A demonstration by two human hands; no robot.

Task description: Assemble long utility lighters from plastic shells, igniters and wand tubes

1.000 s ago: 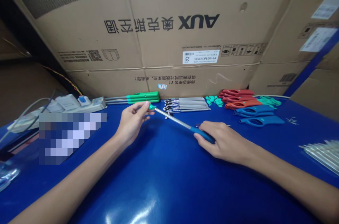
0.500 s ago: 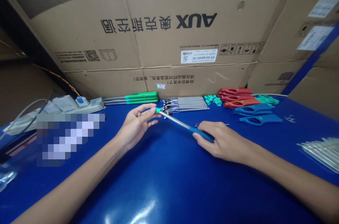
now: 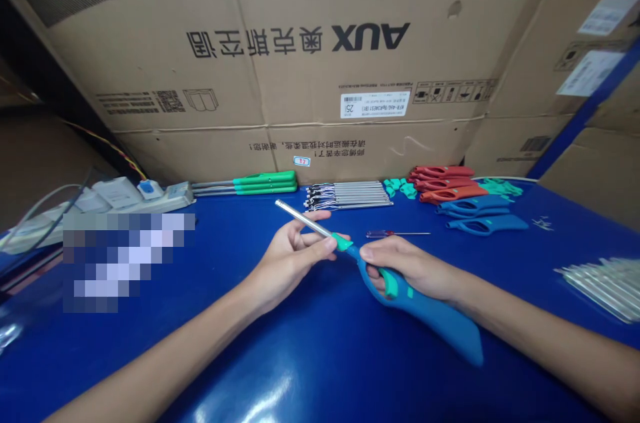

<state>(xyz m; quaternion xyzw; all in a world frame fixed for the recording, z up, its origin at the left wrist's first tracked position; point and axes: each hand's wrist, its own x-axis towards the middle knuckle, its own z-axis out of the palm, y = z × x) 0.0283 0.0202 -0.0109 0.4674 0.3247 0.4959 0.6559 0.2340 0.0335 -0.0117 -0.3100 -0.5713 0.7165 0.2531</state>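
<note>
Lighter [image 3: 440, 323], one, blue-bodied, is held aslant above the table by both hands. The left hand [image 3: 293, 256], half curled, pinches the green collar [image 3: 342, 242] on its metal tube [image 3: 305, 219] between thumb and fingers; the right hand [image 3: 415, 266] is closed around the upper handle, fingers through the loop by the green trigger [image 3: 390, 284]. Behind lie three green-handled lighters [image 3: 270, 188], a row of silver tubes [image 3: 360, 195] with wires (too tightly packed to count), and five empty-looking handles [image 3: 487, 225]: two red, one orange, two blue. Small green parts [image 3: 407, 191] form two heaps. One screwdriver [image 3: 380, 234] lies just beyond the right hand; pale sticks [image 3: 600, 289] are bunched at far right. The table [image 3: 320, 356] is glossy blue, backed by cardboard [image 3: 300, 89] with upside-down print; a power strip [image 3: 181, 193] with plugs sits at left.
</note>
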